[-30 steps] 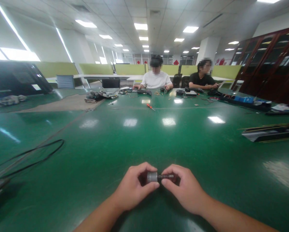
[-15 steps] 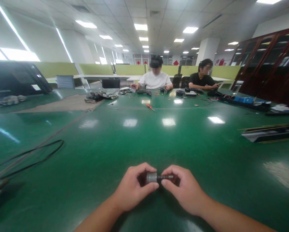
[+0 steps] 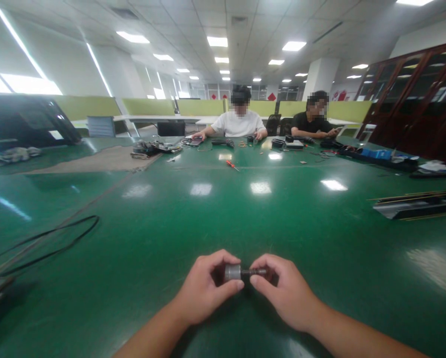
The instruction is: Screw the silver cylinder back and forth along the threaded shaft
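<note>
Close in front of me, a small grey metal cylinder (image 3: 233, 272), which looks like a small motor, lies level between my hands. From its right end a thin ridged dark shaft (image 3: 253, 272) sticks out. My left hand (image 3: 207, 286) is closed on the cylinder, with the thumb below and the fingers above. At the shaft, my right hand (image 3: 282, 288) pinches with thumb and forefinger; its other fingertips are partly hidden behind. Both hands are low over the green tabletop (image 3: 223, 223).
An orange-handled screwdriver (image 3: 230, 164) lies farther off. Black cable (image 3: 77, 238) loops at the left, and dark metal channels (image 3: 420, 205) lie right. Across the table sit a person in white (image 3: 239, 124) and one in black (image 3: 310, 124), among scattered parts.
My left hand and the cylinder have shifted very slightly left, so the gap between my thumbs is a little wider. Across the table, the co-worker in white has lowered a flat object to the tabletop.
</note>
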A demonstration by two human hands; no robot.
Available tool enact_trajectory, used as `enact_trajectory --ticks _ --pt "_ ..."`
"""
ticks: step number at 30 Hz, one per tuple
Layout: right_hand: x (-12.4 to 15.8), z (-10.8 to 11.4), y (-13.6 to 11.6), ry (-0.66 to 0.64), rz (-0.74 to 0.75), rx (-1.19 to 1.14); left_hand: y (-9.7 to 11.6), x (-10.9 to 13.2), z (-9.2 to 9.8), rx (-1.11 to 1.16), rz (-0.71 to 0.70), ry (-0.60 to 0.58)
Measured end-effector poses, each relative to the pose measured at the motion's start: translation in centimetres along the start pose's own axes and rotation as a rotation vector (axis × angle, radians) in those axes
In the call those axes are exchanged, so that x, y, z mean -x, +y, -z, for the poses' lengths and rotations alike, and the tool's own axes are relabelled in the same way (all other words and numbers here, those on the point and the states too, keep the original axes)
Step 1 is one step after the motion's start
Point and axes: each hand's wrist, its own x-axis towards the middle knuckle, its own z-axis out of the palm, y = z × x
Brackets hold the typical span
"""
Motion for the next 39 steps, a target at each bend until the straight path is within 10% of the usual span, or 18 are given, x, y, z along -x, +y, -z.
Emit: enact_trajectory --ticks 39 --pt "-0.08 0.04 0.22 0.014 -0.037 -0.072 0.09 -0.03 0.28 0.068 0.06 0.024"
